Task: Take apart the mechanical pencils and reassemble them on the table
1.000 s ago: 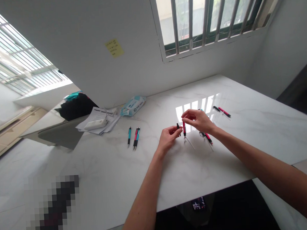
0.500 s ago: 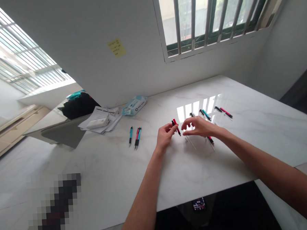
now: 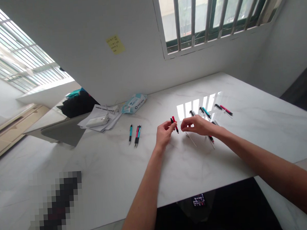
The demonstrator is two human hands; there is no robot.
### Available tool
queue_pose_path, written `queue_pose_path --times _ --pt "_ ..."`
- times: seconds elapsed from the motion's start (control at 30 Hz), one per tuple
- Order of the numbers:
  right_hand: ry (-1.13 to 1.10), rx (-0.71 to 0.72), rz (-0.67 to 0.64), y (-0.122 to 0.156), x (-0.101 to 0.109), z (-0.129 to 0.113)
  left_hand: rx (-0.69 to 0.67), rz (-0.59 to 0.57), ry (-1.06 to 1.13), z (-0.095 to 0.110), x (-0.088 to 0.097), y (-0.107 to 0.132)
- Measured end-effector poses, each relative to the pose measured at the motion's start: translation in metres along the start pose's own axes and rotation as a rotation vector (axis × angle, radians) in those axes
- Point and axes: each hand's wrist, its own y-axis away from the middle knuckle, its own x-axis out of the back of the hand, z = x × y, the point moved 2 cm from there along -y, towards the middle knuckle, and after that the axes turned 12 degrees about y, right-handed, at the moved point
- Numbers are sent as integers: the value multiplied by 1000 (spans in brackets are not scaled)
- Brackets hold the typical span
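Note:
Red and black pen parts [image 3: 175,124] stick up side by side from my left hand [image 3: 165,133], whose thumb and fingers are closed on them. Just to the right, my right hand [image 3: 196,125] has its thumb and fingertips pinched together; anything between them is too small to make out. Below its fingertips a thin white refill [image 3: 191,139] lies on the table. Further pen parts lie under and behind the right hand, partly hidden by it, among them a teal barrel [image 3: 207,112] and a red barrel [image 3: 226,109].
Left of my hands lie a teal pen [image 3: 130,134] and a small group of red and teal pens [image 3: 137,135]. Farther back on the marble-patterned table [image 3: 116,182] are a wipes packet [image 3: 134,104] and papers [image 3: 102,126] with a white device. A phone [image 3: 198,200] shows below the table edge.
My right hand's fingers have closed from an open curve into a pinch. My left hand still holds the red and black pen parts, and the view has shifted slightly.

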Motion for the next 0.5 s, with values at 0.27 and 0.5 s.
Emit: queue_pose_path --times 0.27,0.5 --pt "-129 -38 210 -5 3 10 -37 -112 -119 2 -7 6" --pt "-46 -94 202 -5 10 4 -31 -105 -134 5 -7 9"
